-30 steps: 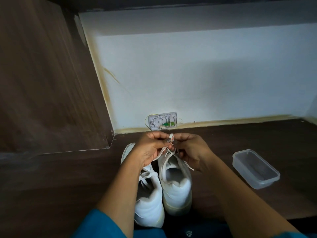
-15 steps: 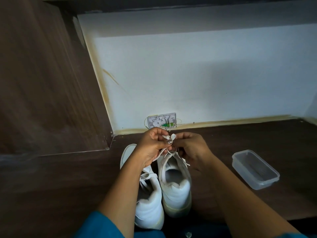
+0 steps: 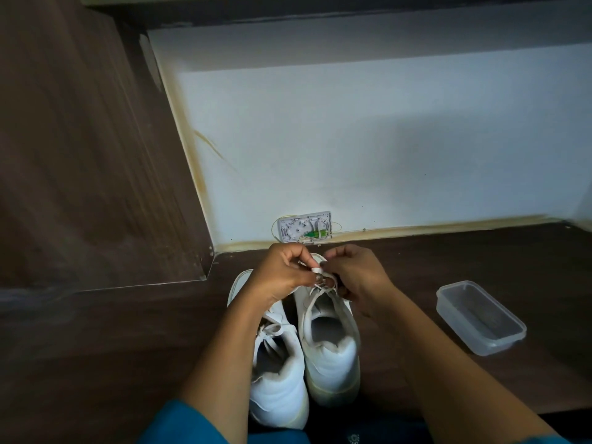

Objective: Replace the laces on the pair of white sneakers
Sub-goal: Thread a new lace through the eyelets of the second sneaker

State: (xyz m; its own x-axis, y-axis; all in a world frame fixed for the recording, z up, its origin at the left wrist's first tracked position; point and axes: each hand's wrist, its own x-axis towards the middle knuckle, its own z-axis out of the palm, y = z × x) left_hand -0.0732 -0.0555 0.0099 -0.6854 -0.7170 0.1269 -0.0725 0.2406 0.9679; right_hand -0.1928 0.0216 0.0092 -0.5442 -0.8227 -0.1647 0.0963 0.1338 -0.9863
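Note:
Two white sneakers stand side by side on the dark wooden floor, toes toward the wall. The left sneaker [image 3: 278,376] has a lace crossing its tongue. The right sneaker [image 3: 331,354] has a white lace [image 3: 315,296] running up both sides of its opening to the toe end. Over that toe end my left hand [image 3: 282,275] pinches the lace near its tip, and my right hand [image 3: 355,275] pinches the lace just beside it. The fingers hide the front eyelets.
A clear plastic container [image 3: 480,317] without a lid sits on the floor to the right. A small white wall box [image 3: 304,226] with a green connector is fixed low on the white wall behind the shoes. A dark wooden panel [image 3: 80,155] rises at the left.
Both hands stay at the right sneaker's toe end. The lace loop that stuck up between the fingers is now lower and smaller, and the hands have parted slightly.

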